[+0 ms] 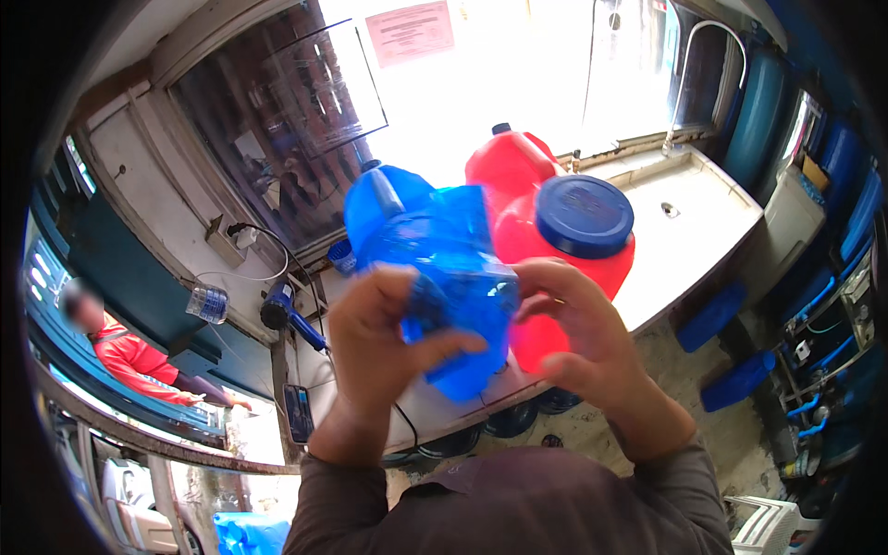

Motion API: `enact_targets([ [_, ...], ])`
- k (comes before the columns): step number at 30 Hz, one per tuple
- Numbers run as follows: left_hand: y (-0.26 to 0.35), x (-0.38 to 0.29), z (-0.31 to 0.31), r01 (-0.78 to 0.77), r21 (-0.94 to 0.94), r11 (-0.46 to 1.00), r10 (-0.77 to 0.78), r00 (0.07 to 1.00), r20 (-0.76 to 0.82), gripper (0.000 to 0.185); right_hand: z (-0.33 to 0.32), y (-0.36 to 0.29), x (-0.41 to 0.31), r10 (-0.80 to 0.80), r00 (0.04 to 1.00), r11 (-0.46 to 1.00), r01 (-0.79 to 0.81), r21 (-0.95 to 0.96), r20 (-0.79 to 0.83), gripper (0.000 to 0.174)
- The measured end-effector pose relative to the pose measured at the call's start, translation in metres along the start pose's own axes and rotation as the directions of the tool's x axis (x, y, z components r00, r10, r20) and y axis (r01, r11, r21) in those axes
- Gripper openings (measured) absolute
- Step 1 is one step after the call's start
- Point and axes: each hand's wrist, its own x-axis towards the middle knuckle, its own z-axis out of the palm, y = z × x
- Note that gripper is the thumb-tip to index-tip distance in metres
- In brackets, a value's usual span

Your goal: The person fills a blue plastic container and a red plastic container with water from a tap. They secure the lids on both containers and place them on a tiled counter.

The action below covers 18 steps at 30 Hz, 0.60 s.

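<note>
A blue plastic water container stands on the tiled counter before me. Over its front part, a glossy clear plastic film shows a sharp corner and an edge, blurred by motion. My left hand curls around the film at a dark blue patch, its thumb lying across the front. At the film's right edge, the fingertips of my right hand touch or grip it, with the thumb held apart. Just right of the blue container stands a red plastic container with a wide dark blue screw lid.
A blue heat gun and a phone are at the left. A plug sits in a wall outlet. At the right is a sink with a curved faucet. A person in red is beyond the left opening.
</note>
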Motion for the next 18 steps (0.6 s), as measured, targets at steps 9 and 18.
enact_targets([
  [9, -0.05, -0.05, 0.118, 0.292, -0.166, 0.942, -0.313, 0.942, -0.118, 0.018, -0.095, -0.011, -0.021, 0.333, 0.942, 0.926, -0.317, 0.206, -0.047, 0.015],
  [18, -0.065, -0.031, 0.139, 0.333, -0.055, 0.941, -0.334, 0.891, -0.307, 0.045, -0.17, -0.024, -0.034, 0.308, 0.899, 0.772, -0.427, 0.471, 0.31, 0.035],
])
